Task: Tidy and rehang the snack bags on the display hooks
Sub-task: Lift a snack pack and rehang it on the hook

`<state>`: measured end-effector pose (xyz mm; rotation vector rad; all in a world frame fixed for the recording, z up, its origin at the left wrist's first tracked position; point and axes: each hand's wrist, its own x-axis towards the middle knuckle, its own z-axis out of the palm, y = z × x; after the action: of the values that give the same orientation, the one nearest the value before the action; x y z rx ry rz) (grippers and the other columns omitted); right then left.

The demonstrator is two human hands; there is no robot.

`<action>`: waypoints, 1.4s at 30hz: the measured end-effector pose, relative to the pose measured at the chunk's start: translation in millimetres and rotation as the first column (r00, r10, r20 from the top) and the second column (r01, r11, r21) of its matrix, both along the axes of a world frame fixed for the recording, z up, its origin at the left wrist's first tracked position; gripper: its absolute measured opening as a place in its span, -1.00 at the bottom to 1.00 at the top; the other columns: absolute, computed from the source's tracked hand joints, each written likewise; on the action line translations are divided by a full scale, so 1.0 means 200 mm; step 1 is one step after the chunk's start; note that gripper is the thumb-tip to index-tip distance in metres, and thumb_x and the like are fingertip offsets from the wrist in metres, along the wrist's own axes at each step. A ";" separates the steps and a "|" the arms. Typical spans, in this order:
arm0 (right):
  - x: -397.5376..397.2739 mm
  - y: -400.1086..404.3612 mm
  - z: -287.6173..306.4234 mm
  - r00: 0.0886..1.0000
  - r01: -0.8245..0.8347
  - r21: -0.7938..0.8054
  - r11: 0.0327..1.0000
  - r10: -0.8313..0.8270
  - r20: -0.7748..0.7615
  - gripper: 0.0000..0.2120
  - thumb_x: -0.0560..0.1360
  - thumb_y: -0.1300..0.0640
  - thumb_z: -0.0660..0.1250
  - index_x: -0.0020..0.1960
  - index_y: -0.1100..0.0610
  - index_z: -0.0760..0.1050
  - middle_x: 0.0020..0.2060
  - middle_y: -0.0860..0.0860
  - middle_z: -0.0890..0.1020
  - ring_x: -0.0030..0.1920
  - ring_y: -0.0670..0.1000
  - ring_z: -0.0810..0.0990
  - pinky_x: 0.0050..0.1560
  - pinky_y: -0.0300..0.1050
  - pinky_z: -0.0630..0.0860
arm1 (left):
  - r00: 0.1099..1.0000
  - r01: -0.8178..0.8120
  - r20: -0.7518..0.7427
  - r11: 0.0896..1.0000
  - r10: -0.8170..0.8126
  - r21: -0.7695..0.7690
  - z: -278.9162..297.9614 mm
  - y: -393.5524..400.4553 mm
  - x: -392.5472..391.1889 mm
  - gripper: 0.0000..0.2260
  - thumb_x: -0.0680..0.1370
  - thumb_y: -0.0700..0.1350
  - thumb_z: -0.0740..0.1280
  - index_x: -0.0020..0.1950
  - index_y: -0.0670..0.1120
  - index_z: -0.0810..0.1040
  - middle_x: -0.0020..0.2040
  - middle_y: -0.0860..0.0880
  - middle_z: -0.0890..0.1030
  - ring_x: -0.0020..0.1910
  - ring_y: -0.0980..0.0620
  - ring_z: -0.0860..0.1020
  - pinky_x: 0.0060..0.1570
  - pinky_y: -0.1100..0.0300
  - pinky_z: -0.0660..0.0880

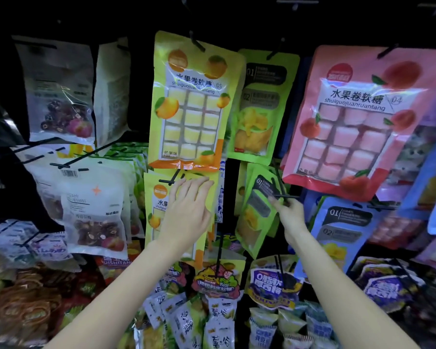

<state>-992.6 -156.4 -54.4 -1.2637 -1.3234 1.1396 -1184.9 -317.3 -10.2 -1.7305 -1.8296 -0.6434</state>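
My right hand (pixel 288 212), nearer than my flat, spread left hand (pixel 186 210), pinches the thin black hook (pixel 285 196) beside the tilted green plastic mango bag (pixel 256 217), whose long axis leans up-right.

We reach both bare forearms up and forward from the bottom of the view. Our left hand (pixel 188 210) is raised with its back toward us, fingers straight and close together, pointing up and to the right. Our right hand (pixel 288 212) sits at about the same height, fingers curled, thumb and fingertips pinched together.
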 end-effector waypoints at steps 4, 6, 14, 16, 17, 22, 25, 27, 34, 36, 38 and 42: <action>0.08 -0.21 0.00 0.998 -0.054 0.026 0.998 0.055 -0.025 -0.90 0.47 0.12 0.39 -0.04 0.11 0.55 -0.04 0.05 0.63 0.07 0.11 0.55 0.09 0.04 0.45 | 1.000 0.009 0.000 1.000 -0.009 0.019 0.00 0.01 0.00 -0.58 0.41 -0.17 0.09 0.21 -0.18 0.51 0.16 -0.08 0.56 0.13 -0.02 0.43 0.32 0.02 0.16; 0.16 -0.30 0.00 0.993 -0.115 0.042 0.992 0.116 -0.019 -0.92 0.46 0.07 0.39 -0.05 0.00 0.55 -0.01 0.02 0.61 0.12 0.10 0.53 0.16 0.08 0.44 | 1.000 0.006 0.026 1.000 -0.007 0.027 0.00 0.02 0.01 -0.58 0.41 -0.16 0.09 0.20 -0.18 0.51 0.16 -0.08 0.56 0.12 -0.03 0.44 0.31 0.02 0.17; 0.36 -0.58 0.29 0.898 -0.299 0.447 0.843 0.090 0.431 -0.68 0.45 0.03 0.32 -0.18 0.33 0.53 -0.23 0.07 0.48 -0.19 -0.09 0.46 -0.24 -0.37 0.29 | 0.971 0.073 0.224 0.995 -0.085 0.060 0.06 0.02 0.07 -0.57 0.47 -0.08 0.04 0.26 -0.16 0.46 0.16 -0.07 0.53 0.14 0.02 0.36 0.26 0.03 0.15; 0.36 -0.59 0.43 0.919 -0.260 0.567 0.782 0.021 0.393 -0.80 0.47 0.10 0.34 -0.14 0.25 0.58 -0.26 -0.04 0.52 -0.23 -0.20 0.47 -0.24 -0.40 0.31 | 0.917 0.150 0.355 0.983 -0.180 0.110 0.13 0.02 0.11 -0.57 0.51 -0.06 0.03 0.32 -0.16 0.39 0.23 -0.07 0.48 0.21 0.03 0.30 0.27 0.04 0.19; 0.35 -0.58 0.50 0.931 -0.235 0.614 0.753 -0.006 0.364 -0.83 0.47 0.12 0.34 -0.10 0.23 0.61 -0.28 -0.10 0.55 -0.27 -0.24 0.47 -0.26 -0.41 0.31 | 0.876 0.197 0.420 0.971 -0.236 0.134 0.18 0.01 0.13 -0.60 0.55 -0.09 0.07 0.35 -0.15 0.36 0.26 -0.07 0.45 0.24 0.04 0.28 0.28 0.06 0.21; 0.23 -0.48 0.85 0.982 -0.138 0.722 0.678 -0.004 0.191 -0.93 0.51 0.16 0.34 -0.05 0.03 0.57 -0.39 -0.28 0.59 -0.32 -0.26 0.52 -0.25 -0.31 0.45 | 0.630 0.421 0.611 0.872 -0.478 0.248 0.48 0.03 0.23 -0.55 0.61 -0.09 0.19 0.46 0.10 0.14 0.41 0.07 0.29 0.26 0.15 0.40 0.21 0.29 0.33; 0.10 -0.41 1.00 0.993 -0.063 0.773 0.631 -0.038 0.112 -0.82 0.48 -0.01 0.30 -0.01 0.07 0.56 -0.20 -0.06 0.65 -0.15 0.03 0.61 -0.08 0.12 0.54 | 0.483 0.494 0.684 0.815 -0.547 0.303 0.61 0.08 0.26 -0.39 0.58 -0.05 0.26 0.48 0.23 -0.03 0.46 0.16 0.18 0.33 0.14 0.36 0.18 0.30 0.40; 0.03 -0.38 1.09 0.995 -0.030 0.828 0.560 -0.066 0.080 -0.78 0.51 0.09 0.29 0.12 0.15 0.49 -0.05 -0.03 0.64 -0.07 0.05 0.61 0.03 0.12 0.52 | 0.461 0.484 0.673 0.800 -0.578 0.355 0.68 0.13 0.26 -0.31 0.55 -0.06 0.30 0.51 0.21 -0.08 0.51 0.15 0.12 0.45 0.12 0.21 0.34 0.00 0.35; -0.09 -0.27 1.24 0.959 -0.034 0.970 0.241 -0.266 0.099 -0.72 0.49 0.38 0.20 0.15 0.24 0.55 -0.07 0.16 0.59 -0.12 0.01 0.52 -0.06 -0.43 0.34 | 0.531 0.425 0.621 0.816 -0.576 0.392 0.80 0.21 0.18 -0.32 0.54 -0.03 0.32 0.51 0.17 -0.03 0.50 0.09 0.19 0.45 0.09 0.23 0.39 -0.09 0.26; -0.12 -0.24 1.24 0.955 -0.019 0.962 0.274 -0.279 0.099 -0.69 0.47 0.39 0.18 0.09 0.23 0.61 -0.18 0.16 0.51 -0.23 0.01 0.48 -0.15 -0.53 0.28 | 0.546 0.415 0.629 0.831 -0.554 0.371 0.81 0.23 0.16 -0.33 0.54 -0.05 0.32 0.52 0.13 -0.01 0.48 0.07 0.21 0.45 0.09 0.22 0.40 -0.09 0.24; -0.13 -0.23 1.24 0.953 0.007 0.960 0.279 -0.293 0.078 -0.69 0.47 0.39 0.18 0.09 0.22 0.62 -0.20 0.09 0.44 -0.26 -0.02 0.43 -0.18 -0.55 0.27 | 0.570 0.410 0.622 0.842 -0.536 0.350 0.83 0.25 0.15 -0.35 0.55 -0.06 0.31 0.52 0.11 0.00 0.44 0.06 0.25 0.43 0.10 0.22 0.41 -0.06 0.22; -0.12 -0.23 1.23 0.954 0.015 0.964 0.266 -0.291 0.066 -0.68 0.47 0.39 0.17 0.11 0.23 0.61 -0.21 0.07 0.39 -0.28 -0.01 0.39 -0.22 -0.45 0.25 | 0.594 0.431 0.594 0.838 -0.542 0.334 0.82 0.27 0.15 -0.38 0.56 -0.04 0.29 0.49 0.19 0.01 0.24 0.11 0.32 0.29 0.15 0.30 0.29 0.13 0.29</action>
<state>-1015.7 -201.9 192.2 -0.5194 -1.6013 -0.1412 -1154.2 -264.1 153.7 -2.0671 -1.6073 -1.8069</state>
